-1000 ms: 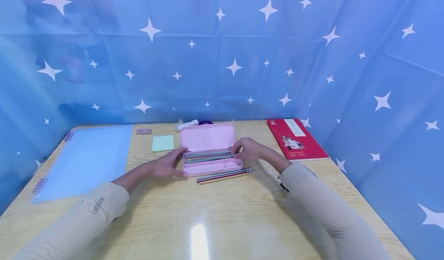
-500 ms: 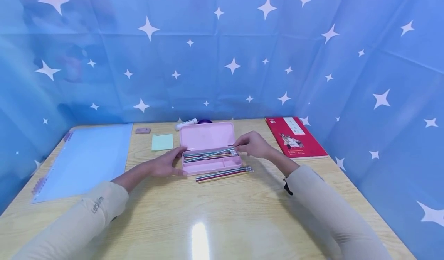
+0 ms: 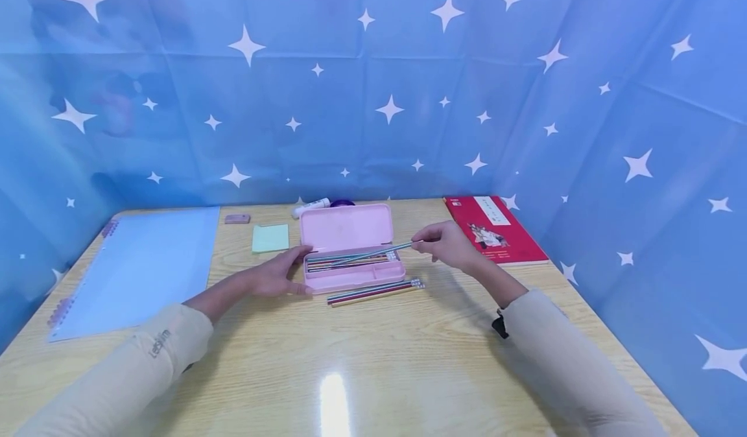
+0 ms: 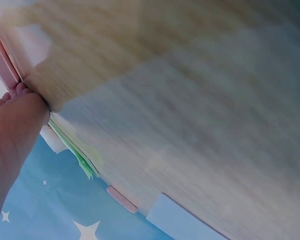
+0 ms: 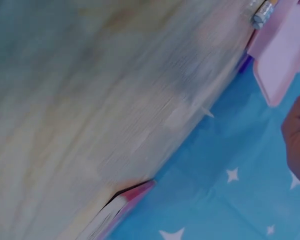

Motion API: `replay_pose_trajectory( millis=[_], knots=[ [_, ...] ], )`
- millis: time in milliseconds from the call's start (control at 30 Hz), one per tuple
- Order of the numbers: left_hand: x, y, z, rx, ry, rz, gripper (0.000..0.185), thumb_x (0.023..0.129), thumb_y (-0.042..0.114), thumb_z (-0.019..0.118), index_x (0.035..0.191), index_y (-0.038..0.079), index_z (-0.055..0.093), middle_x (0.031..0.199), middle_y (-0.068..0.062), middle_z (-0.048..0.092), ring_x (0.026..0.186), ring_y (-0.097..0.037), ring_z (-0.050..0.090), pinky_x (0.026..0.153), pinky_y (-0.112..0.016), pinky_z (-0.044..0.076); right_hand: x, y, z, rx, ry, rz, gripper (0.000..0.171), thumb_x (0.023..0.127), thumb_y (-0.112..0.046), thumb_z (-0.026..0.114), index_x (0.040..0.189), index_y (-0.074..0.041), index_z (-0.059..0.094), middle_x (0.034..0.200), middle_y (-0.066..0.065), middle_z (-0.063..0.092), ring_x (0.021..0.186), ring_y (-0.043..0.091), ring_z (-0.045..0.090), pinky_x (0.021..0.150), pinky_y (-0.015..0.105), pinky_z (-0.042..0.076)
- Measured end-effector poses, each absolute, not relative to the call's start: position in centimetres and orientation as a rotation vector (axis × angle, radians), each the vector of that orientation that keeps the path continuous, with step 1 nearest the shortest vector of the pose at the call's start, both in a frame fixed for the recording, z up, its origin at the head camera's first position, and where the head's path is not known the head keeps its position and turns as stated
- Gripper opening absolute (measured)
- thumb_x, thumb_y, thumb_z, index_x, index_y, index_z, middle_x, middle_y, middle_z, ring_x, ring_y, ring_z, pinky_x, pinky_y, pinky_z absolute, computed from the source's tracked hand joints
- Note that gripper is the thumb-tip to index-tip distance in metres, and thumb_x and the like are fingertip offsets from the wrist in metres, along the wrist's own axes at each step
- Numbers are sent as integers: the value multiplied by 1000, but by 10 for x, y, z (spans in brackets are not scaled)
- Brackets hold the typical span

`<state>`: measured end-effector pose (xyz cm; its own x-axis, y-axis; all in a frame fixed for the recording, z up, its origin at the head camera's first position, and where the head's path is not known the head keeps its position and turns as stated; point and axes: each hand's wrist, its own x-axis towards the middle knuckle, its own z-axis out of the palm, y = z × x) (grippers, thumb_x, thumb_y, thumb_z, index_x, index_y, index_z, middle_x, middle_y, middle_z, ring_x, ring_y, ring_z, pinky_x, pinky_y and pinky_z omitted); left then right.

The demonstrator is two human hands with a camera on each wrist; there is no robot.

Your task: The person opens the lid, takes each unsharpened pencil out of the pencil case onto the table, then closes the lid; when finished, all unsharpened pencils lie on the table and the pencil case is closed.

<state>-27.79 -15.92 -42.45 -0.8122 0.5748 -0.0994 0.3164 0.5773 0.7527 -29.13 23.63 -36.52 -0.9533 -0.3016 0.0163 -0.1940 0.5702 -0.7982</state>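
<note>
A pink pencil case (image 3: pixel 350 255) lies open on the bench (image 3: pixel 373 359), lid tipped back, pencils inside. One teal pencil (image 3: pixel 373 253) slants up out of it, raised at its right end. More pencils (image 3: pixel 376 291) lie bundled just in front of the case.

study desk (image 3: pixel 408 359) with stationery, starry blue backdrop (image 3: pixel 373 100).

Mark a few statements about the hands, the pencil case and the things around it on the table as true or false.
1. The right hand pinches a pencil by its end. True.
2. The pink pencil case is closed. False: its lid stands open, with pencils inside.
3. The left hand rests against the case's left end. True.
4. The red book lies left of the case. False: it lies to the right, near the table's far corner.
5. No pencils lie outside the case. False: a few pencils lie on the table just in front of it.
</note>
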Motion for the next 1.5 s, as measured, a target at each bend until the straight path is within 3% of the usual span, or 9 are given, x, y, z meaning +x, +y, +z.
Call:
replay_pose_trajectory(
  millis=[267, 500, 667, 933, 1233, 1500],
  knots=[
    [-277, -162, -426, 709, 2494, 1078, 105, 84, 40, 79, 156, 1, 13, 158, -22, 26, 147, -38, 22, 120, -51, 18, -281, 254, -359, -395, 2664, -1405, 32, 89, -24, 77, 113, -3, 73, 100, 15, 72, 89, 38, 62, 64, 30, 57],
    [-277, -161, -425, 718, 2492, 1074, 106, 84, 43, 78, 156, 1, 13, 158, -22, 26, 147, -39, 21, 120, -51, 17, -264, 269, -355, -395, 2651, -1415, 28, 88, -24, 78, 110, -6, 74, 93, 9, 72, 81, 28, 64, 60, 29, 56],
    [-279, -161, -424, 721, 2490, 1065, 107, 83, 44, 78, 156, 1, 13, 157, -21, 27, 147, -38, 22, 121, -51, 17, -254, 276, -356, -436, 2598, -1394, 26, 88, -21, 78, 108, -4, 74, 92, 10, 72, 80, 31, 62, 59, 30, 56],
    [-281, -162, -423, 738, 2504, 1050, 107, 84, 43, 78, 156, 0, 12, 159, -23, 22, 147, -39, 21, 120, -49, 18, -247, 277, -360, -463, 2562, -1364, 31, 87, -18, 77, 109, 3, 71, 98, 28, 67, 80, 39, 60, 56, 29, 54],
    [-281, -161, -428, 746, 2473, 1077, 106, 85, 40, 78, 157, 0, 11, 158, -23, 24, 147, -39, 22, 120, -50, 19, -238, 275, -372, -504, 2608, -1224, 16, 87, -18, 78, 98, -6, 76, 89, 9, 73, 76, 42, 59, 54, 28, 53],
    [-279, -160, -424, 739, 2482, 1068, 107, 84, 42, 78, 157, 0, 11, 159, -22, 22, 148, -39, 20, 120, -49, 18, -234, 269, -383, -495, 2638, -1140, 12, 86, -14, 78, 94, -5, 76, 86, 7, 73, 72, 28, 63, 55, 37, 58]
  ],
)
